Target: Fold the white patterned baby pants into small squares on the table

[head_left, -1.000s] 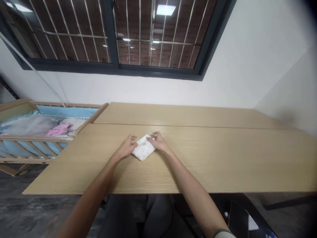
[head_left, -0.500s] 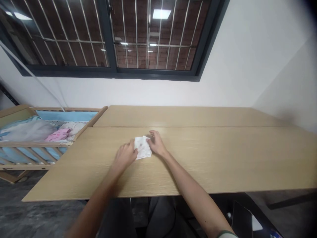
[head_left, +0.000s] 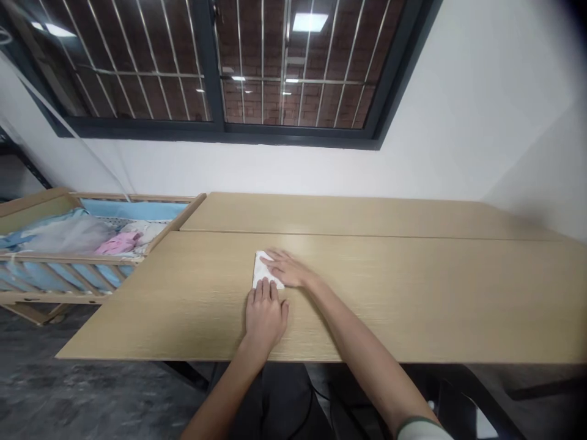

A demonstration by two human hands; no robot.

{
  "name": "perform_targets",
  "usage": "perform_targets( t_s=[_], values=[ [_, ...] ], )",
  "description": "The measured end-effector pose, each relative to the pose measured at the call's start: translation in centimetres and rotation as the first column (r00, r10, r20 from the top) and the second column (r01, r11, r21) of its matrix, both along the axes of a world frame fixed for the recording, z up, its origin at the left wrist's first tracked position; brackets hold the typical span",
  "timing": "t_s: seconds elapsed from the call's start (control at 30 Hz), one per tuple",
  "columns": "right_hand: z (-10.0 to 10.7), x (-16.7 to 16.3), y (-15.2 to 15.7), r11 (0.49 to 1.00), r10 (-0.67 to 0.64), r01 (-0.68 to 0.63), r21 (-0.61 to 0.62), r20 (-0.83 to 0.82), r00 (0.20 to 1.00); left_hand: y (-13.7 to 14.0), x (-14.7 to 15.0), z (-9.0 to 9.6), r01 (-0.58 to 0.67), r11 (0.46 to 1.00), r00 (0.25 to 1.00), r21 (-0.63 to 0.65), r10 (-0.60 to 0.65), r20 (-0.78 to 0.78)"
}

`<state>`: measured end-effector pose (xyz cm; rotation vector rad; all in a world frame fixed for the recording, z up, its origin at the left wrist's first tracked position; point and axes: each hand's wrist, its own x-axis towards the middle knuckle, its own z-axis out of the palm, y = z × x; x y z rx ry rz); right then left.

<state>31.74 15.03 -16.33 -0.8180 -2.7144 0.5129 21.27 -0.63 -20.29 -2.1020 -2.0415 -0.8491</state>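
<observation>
Near the middle of the frame, the left hand [head_left: 266,315] is lying flat, its fingertips resting on the lower edge of the folded white cloth [head_left: 260,266]; half a second ago it was holding the left side. The right hand [head_left: 288,269] is now spreading its fingers flat over the cloth's right part, where before only the thumb was touching it. Both hands are staying open, close together but not clamping anything. The cloth is lying on the wooden table [head_left: 413,287], above the left hand and partly under the right one. At the left of the frame, a crib [head_left: 68,258] is standing beside the table, and a barred window [head_left: 293,135] is filling the upper part.
</observation>
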Motion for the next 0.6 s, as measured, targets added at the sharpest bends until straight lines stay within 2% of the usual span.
perform_targets(
  t_s=[0.1,0.2,0.3,0.37,0.43,0.5,0.53,0.6],
  values=[
    [-0.6,0.3,2.0,0.996,-0.076,0.077,-0.050,0.021,0.997,-0.2,-0.1,0.1,0.001,1.000,0.999,-0.026,-0.002,-0.032],
    [-1.5,0.3,2.7,0.986,-0.145,0.144,-0.083,-0.007,0.989,-0.6,0.1,0.5,-0.002,0.999,0.999,-0.051,-0.001,-0.054],
    [-2.1,0.4,2.6,0.958,-0.278,0.265,-0.108,-0.143,0.950,-0.1,-0.7,1.8,0.025,0.995,0.998,-0.095,-0.030,-0.049],
    [-2.3,0.8,2.7,0.922,-0.386,0.350,-0.167,-0.299,0.873,0.8,-2.3,3.3,0.014,0.989,0.999,-0.150,-0.020,-0.037],
    [-2.3,1.4,2.8,0.879,-0.477,0.405,-0.251,-0.459,0.750,2.2,-4.5,4.9,-0.065,0.980,0.998,-0.189,0.058,-0.039],
    [-2.3,1.8,2.9,0.851,-0.524,0.420,-0.315,-0.549,0.651,3.8,-6.6,6.1,-0.175,0.961,0.984,-0.213,0.167,-0.056],
    [-2.3,2.0,2.8,0.849,-0.529,0.410,-0.335,-0.561,0.637,4.5,-7.5,6.5,-0.222,0.946,0.975,-0.236,0.212,-0.068],
    [-2.4,1.9,2.6,0.865,-0.501,0.366,-0.344,-0.540,0.676,5.9,-8.5,6.7,-0.281,0.908,0.960,-0.310,0.266,-0.090]
  ],
)
